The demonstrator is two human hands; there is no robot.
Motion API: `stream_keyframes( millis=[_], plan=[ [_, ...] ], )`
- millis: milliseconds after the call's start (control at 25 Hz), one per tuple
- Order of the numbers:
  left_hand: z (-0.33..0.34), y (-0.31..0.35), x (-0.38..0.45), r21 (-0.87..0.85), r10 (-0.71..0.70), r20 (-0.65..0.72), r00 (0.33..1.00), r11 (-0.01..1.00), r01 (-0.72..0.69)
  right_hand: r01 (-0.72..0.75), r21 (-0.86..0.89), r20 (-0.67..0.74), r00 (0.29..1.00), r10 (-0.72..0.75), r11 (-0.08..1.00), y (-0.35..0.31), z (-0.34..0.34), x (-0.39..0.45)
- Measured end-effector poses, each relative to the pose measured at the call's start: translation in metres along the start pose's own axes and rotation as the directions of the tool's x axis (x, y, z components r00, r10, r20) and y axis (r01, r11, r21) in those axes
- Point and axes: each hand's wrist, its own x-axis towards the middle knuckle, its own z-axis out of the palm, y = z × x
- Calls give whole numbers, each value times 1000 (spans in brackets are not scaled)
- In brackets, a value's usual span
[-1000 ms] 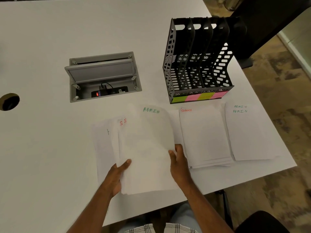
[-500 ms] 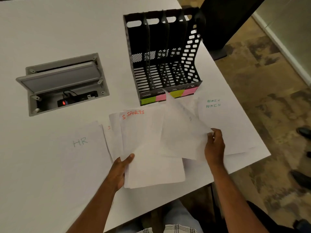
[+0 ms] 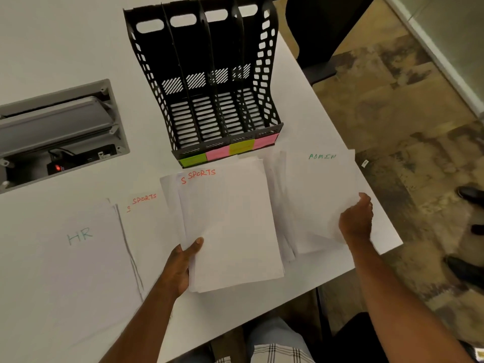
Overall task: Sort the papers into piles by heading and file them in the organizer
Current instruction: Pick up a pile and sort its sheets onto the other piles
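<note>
Sorting step: left hand (image 3: 180,265) grips unsorted white paper stack (image 3: 233,226), SPORTS sheet topmost, before black slotted plastic organizer (image 3: 209,82). Right hand (image 3: 357,221) pinches ADMIN-headed sheet (image 3: 318,195) on ADMIN pile, right of organizer front. Next, probably: release sheet, move SPORTS sheet to pile left of organizer front.

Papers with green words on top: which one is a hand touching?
The ADMIN sheet, far right: the right hand grips its edge. The green HR sheet lies untouched at far left.

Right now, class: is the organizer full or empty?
Empty. The organizer shows bare slotted floors in all four compartments; the papers lie on the table or in hand.
</note>
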Motion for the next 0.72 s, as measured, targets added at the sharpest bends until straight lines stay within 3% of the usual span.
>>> stream_keyframes(
  millis=[80, 160, 240, 360, 520, 640, 720],
  plan=[
    [2, -1, 1, 1, 17, -5, 1000, 1000, -17, -13, -179, -1, 1000, 13, 984, 3, 8, 0],
    [2, 0, 0, 9, 23, -13, 1000, 1000, -23, 40, -182, -3, 999, -41, 982, -5, 14, -11],
    [-1, 2, -3, 7, 20, -20, 1000, 1000, -20, 192, 8, 2, 981, -192, 981, -24, 23, -39],
    [-10, 8, -10, 1, 9, -20, 1000, 1000, -9, 351, 384, 76, 910, -408, 854, -70, 39, -113],
    [-33, 20, -21, -26, 13, -4, 1000, 1000, -13, 168, 505, 324, 872, -367, 847, -111, 64, -199],
    [-60, 30, -33, -38, 10, 6, 1000, 999, -10, 17, 523, 334, 916, -223, 852, -120, 77, -227],
    [-80, 33, -39, -60, -6, 19, 1000, 998, 8, 38, 491, 317, 923, -219, 870, -123, 82, -238]
  ],
)
